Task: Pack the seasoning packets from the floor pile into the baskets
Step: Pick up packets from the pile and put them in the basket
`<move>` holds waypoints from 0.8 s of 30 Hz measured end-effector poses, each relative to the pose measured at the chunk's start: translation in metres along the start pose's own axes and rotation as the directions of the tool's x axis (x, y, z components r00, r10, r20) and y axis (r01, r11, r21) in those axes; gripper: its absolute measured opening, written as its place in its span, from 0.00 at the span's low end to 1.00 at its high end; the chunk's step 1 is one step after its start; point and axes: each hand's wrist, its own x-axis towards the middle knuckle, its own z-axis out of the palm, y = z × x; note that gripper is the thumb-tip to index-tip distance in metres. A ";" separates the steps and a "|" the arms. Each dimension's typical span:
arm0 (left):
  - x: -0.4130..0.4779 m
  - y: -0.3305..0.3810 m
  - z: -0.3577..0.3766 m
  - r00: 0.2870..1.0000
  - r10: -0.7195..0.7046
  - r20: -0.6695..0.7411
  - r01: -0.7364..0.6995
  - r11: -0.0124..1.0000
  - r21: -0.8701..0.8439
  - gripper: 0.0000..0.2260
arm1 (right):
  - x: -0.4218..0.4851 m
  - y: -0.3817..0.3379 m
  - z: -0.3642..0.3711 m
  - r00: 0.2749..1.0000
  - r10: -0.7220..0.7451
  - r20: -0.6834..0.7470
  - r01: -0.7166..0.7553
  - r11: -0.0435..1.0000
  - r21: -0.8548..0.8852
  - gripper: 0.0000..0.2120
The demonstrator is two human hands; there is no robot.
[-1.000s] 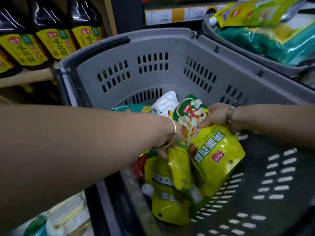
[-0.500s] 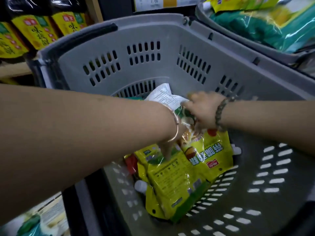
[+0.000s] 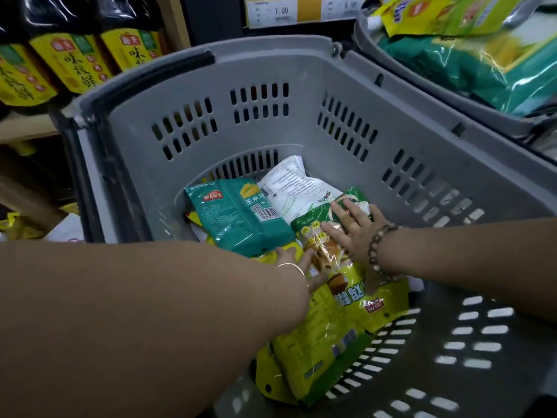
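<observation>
- Far left, 10 o'clock from the basket: a shelf of dark bottles (image 3: 69,61) with yellow labels stands just behind the rim. They are not part of the task.
- Grey basket (image 3: 301,116): we look down into it. Its slotted walls rise on every side, and the black handle lies folded along the rim at 11 o'clock.
- Teal packet (image 3: 238,218): flat on the far-left floor, long axis about 10 to 4. The white packet (image 3: 289,188) lies just beside it at 12 o'clock, its near end tucked under the others.
- Left hand (image 3: 306,262): enters from 8 o'clock. The fingers we can see lie straight and a little apart on the yellow packets, gripping nothing. The forearm hides the palm.
- Yellow-green packet (image 3: 340,321): top of the stack, long axis about 1 to 7, with the green end far and the yellow end toward us.
- Right hand (image 3: 355,230): enters from 3 o'clock and presses the green end with its fingers spread flat. It is the nearer hand to that end. The left hand sits at the packet's 9 o'clock edge.
- Judgement: the packet is being settled flat. The walls block a sideways exit, so both hands would have to come out upward and toward 6.
- Open room: the basket floor is bare from 3 to 5 o'clock of the stack.
- The floor pile is not in view.
- Far right, 1 o'clock: a second basket (image 3: 366,43) sits close alongside, full of green and yellow packets.
</observation>
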 end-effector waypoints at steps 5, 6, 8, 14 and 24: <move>-0.010 -0.003 -0.010 0.998 0.001 0.069 0.008 0.991 -0.136 0.46 | 0.007 -0.003 0.006 1.000 -0.001 -0.028 0.002 1.000 0.013 0.72; -0.012 -0.004 -0.017 0.996 -0.004 0.092 0.017 0.989 -0.148 0.43 | 0.008 -0.002 0.006 1.000 0.013 -0.015 -0.012 0.999 0.030 0.73; -0.016 -0.006 -0.033 0.996 0.026 0.085 -0.015 0.991 -0.134 0.35 | 0.010 -0.001 0.005 0.999 0.016 -0.033 -0.014 0.999 0.049 0.71; -0.052 -0.044 -0.071 0.996 0.040 -0.085 -0.067 0.937 -0.344 0.27 | 0.000 0.023 -0.033 0.991 -0.128 0.035 0.124 0.987 0.103 0.50; -0.202 -0.115 -0.016 0.601 -0.572 -0.559 0.040 0.719 -0.693 0.29 | -0.078 0.016 -0.169 0.868 0.011 -0.497 0.250 0.855 0.455 0.33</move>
